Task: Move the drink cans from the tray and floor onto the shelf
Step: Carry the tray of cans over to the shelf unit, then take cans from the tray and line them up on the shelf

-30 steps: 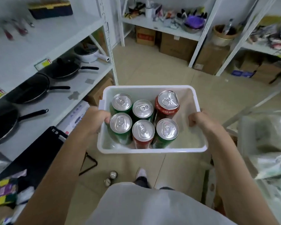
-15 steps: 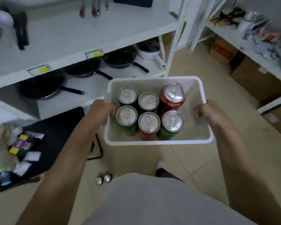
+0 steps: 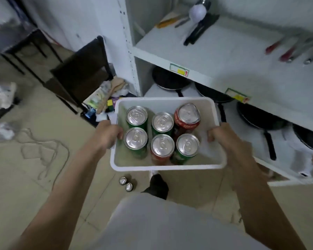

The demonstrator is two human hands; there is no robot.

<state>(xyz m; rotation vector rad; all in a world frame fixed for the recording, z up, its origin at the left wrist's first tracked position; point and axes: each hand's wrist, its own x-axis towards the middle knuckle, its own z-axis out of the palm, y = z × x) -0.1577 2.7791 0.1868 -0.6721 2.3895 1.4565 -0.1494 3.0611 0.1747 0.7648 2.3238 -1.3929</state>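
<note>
Holding a white plastic tray (image 3: pixel 167 167) off the floor beside the white shelf (image 3: pixel 224 56): left hand (image 3: pixel 107 135) clenched on its left rim, right hand (image 3: pixel 222 135) clenched on its right rim. Six upright drink cans (image 3: pixel 162 145) inside, four green, two red. Two more cans (image 3: pixel 126 184) standing on the tiled floor (image 3: pixel 25 186) below.

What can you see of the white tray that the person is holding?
The white tray is a rectangular plastic bin with rounded corners and a rolled rim, held roughly level above the floor. The left hand and right hand grip its short sides. Six upright cans, green and red, stand together inside.
</note>
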